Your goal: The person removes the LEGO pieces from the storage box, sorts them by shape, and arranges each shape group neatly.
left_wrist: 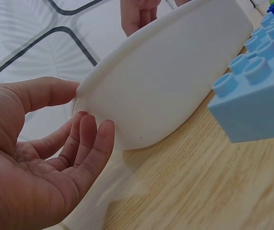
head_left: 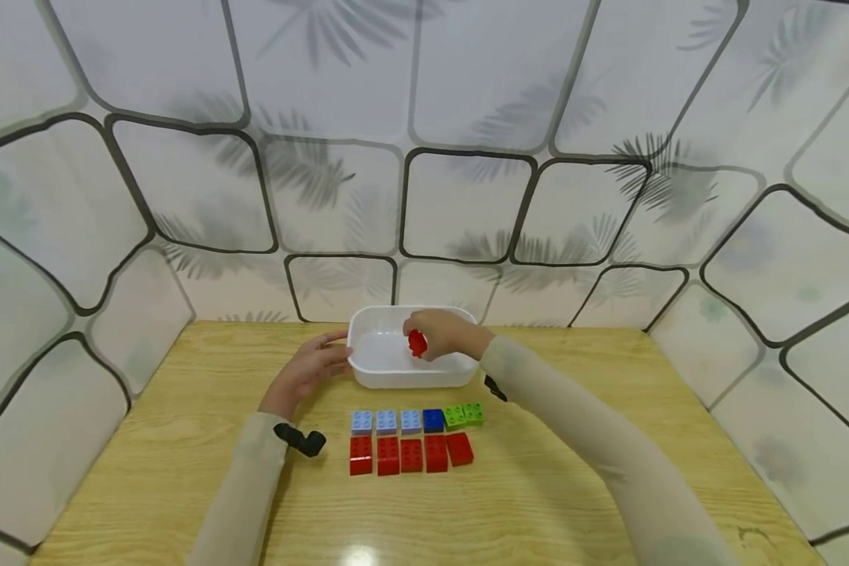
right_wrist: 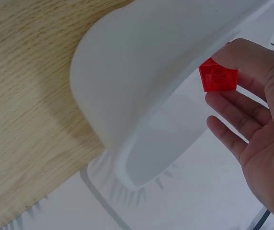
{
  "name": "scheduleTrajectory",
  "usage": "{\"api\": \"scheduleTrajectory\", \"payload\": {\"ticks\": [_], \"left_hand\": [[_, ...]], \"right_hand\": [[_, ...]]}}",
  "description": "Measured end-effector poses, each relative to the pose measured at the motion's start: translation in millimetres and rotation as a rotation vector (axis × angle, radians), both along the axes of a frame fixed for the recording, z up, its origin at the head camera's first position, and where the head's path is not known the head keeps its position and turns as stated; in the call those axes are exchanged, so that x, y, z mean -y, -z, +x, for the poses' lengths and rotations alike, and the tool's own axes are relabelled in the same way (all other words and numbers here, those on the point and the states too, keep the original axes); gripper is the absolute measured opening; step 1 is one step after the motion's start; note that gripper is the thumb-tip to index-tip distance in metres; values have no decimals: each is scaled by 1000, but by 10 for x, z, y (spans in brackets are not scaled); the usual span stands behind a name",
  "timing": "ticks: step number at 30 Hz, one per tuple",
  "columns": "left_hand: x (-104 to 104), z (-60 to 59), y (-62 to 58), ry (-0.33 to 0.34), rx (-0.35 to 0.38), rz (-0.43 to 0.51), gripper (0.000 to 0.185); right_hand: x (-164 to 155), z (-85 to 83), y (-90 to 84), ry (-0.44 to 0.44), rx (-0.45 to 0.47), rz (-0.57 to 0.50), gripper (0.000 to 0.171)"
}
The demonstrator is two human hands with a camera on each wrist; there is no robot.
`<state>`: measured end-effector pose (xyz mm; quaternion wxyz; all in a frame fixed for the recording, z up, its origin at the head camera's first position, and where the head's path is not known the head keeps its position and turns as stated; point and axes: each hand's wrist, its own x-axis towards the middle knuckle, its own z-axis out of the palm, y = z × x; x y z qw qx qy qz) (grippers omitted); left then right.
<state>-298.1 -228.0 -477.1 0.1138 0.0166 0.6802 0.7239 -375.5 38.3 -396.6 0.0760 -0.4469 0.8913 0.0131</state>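
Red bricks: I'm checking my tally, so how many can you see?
6: five in the front row on the table, one held by the right hand over the tub. None seems hidden.

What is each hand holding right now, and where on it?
The right hand pinches a red brick by its sides over the white tub. The left hand only touches the tub's end.

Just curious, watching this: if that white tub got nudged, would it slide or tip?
The white tub looks like thin, smooth plastic on a glossy wooden table, so it would probably slide easily. It sits low and wide, so tipping seems unlikely. The left hand touches its rim, likely steadying it.
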Motion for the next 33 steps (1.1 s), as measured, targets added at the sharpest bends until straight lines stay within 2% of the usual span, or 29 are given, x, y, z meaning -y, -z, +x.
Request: {"api": "scheduleTrajectory", "payload": {"ticks": [5, 9, 17, 22, 26, 33], "left_hand": [[-8, 14, 2, 0, -5, 3, 60], [-10, 4, 4, 11, -7, 8, 61], [-7, 18, -26, 11, -22, -18, 60], [-18, 23, -20, 18, -27, 4, 61], [-19, 26, -20, 25, -43, 1, 62], [-2, 18, -5, 19, -30, 1, 63]], "right_hand": [[-176, 48, -21, -68, -38, -105, 34], [-333, 88, -54, -93, -18, -192, 36], [-641, 202, -106, -93, -19, -313, 41], [-811, 331, -113, -90, -6, -390, 44], [-934, 434, -85, -76, 0, -416, 45], [-1118, 617, 15, -111, -45, -398, 43]]}}
